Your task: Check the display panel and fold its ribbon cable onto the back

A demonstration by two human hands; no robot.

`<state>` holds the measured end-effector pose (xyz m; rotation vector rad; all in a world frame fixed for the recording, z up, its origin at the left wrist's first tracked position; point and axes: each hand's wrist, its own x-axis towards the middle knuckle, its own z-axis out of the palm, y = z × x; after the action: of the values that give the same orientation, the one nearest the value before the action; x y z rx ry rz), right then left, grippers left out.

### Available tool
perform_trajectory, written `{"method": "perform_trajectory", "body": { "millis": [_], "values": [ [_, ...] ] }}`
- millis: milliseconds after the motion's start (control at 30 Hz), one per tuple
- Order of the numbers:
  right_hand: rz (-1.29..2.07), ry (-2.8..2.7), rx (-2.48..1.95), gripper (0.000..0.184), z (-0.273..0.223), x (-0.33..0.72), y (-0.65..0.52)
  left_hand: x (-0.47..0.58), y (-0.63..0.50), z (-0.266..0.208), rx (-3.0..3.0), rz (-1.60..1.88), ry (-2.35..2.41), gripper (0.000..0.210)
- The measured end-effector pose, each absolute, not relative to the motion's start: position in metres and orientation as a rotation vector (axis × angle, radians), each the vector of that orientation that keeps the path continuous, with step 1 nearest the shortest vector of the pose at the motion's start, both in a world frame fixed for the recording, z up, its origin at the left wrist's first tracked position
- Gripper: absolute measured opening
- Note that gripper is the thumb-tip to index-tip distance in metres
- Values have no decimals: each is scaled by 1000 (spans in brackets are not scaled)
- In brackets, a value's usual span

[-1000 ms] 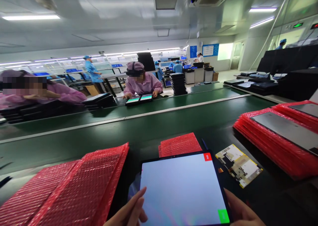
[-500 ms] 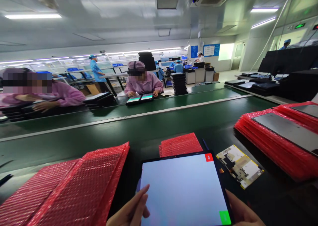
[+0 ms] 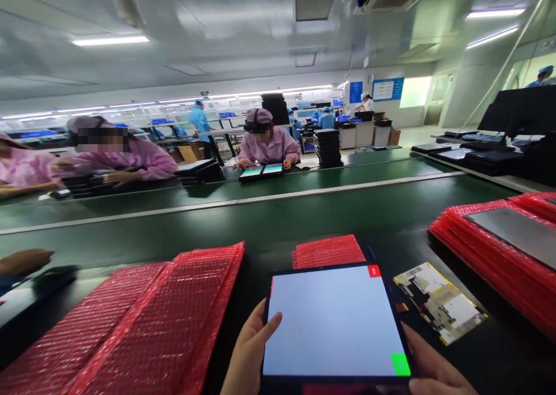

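Observation:
A tablet [image 3: 330,325] with a black bezel is held up in front of me. Its lit screen is pale blue-white, with a red square in the top right corner and a green one in the bottom right. Around its left edge is my left hand [image 3: 252,348], the thumb lying over the screen and the other fingers partly hidden behind. At the lower right edge, my right hand [image 3: 434,360] grips the tablet, its thumb by the bottom corner. Just beyond the tablet lies a small stack of red bubble-wrap sleeves [image 3: 330,250].
Red bubble-wrap bags [image 3: 165,314] spread at the left. A flat panel with circuit parts [image 3: 441,302] lies right of the tablet, near stacked red sleeves [image 3: 490,256] topped by a grey panel [image 3: 516,227]. Another person's hand [image 3: 26,262] enters at left. Co-workers sit across the green belt [image 3: 208,221].
My left hand has gone from hovering over the screen with fingers extended to gripping the tablet's left edge. The view has shifted left, and another person's hand has appeared at the left.

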<state>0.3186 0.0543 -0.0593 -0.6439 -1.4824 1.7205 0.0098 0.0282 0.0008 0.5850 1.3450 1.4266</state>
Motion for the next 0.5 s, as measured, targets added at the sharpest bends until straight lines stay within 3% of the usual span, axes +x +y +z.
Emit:
{"method": "perform_trajectory", "body": {
  "millis": [100,200,367,500],
  "values": [
    [925,-1778,-911,62,-60,315,65,17,30,-13,547,1573,1359,63],
    [227,-2083,-792,63,-44,285,69,25,28,-25,560,1648,1425,61],
    [-166,-2445,-394,62,-29,218,75,34,21,-33,621,1702,1523,69],
    [-303,-2385,-661,51,-43,217,87,35,17,-39,640,1671,1476,65]
  ]
}}
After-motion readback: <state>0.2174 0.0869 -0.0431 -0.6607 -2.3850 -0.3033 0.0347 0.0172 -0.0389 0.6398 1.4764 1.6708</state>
